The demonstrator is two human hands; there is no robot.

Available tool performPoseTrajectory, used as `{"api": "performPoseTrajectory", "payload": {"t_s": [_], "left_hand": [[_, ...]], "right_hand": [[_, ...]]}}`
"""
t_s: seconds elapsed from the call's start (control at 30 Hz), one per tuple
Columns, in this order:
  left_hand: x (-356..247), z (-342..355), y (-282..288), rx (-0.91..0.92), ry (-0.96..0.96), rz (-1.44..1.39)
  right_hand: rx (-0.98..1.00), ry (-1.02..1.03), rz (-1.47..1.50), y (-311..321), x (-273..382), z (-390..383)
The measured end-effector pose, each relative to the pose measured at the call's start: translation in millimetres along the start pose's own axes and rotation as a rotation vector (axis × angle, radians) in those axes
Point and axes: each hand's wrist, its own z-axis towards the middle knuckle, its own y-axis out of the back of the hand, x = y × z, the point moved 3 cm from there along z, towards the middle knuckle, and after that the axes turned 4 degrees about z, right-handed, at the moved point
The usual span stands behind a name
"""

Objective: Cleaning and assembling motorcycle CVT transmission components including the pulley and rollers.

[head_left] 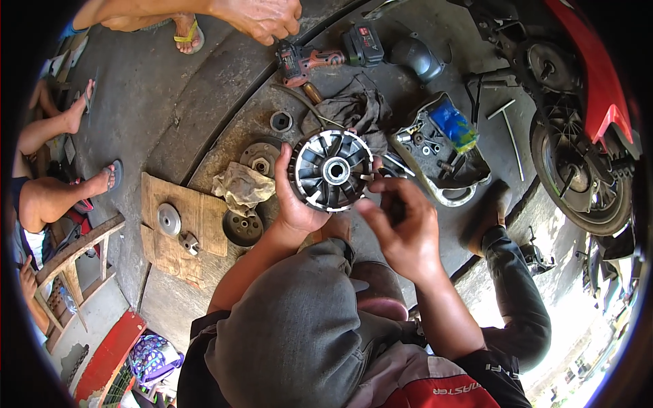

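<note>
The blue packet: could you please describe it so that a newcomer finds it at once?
Between the red motorcycle on the right and the finned metal wheel in the left hand lies a grey casing. The blue packet rests at its upper right, its bright blue and yellow-green surface unlike the dull metal parts beside it.

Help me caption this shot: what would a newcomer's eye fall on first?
Probably the finned metal wheel, held near the middle in the left hand, with the right hand at its right side. Next, perhaps, the bright red panel on the motorcycle at upper right. Then the blue-and-yellow packet in the tray, right of the wheel.
</note>
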Motion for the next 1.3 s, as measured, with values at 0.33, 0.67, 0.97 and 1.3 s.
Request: {"api": "performPoseTrajectory", "payload": {"t_s": [0.33, 0.67, 0.97, 1.3], "left_hand": [[2.0, -2.6, 8.8, -0.08, -0.06, 0.096], [4.1, -3.3, -3.3, 0.018, -0.081, 0.065], [9.8, -4.9, -2.9, -0.068, -0.105, -0.01], [13.6, -5.0, 18.6, 0.057, 0.078, -0.044]], "right_hand": [[0.006, -0.098, 0.732, -3.2, -4.4, -9.9], [-0.121, 0.114, 0.007, -29.2, 5.5, -5.9], [-0.174, 0.281, 0.181, 1.2, -41.8, 9.1], [-0.391, -0.378, -0.397, 93.5, -250.8, 122.1]]}}
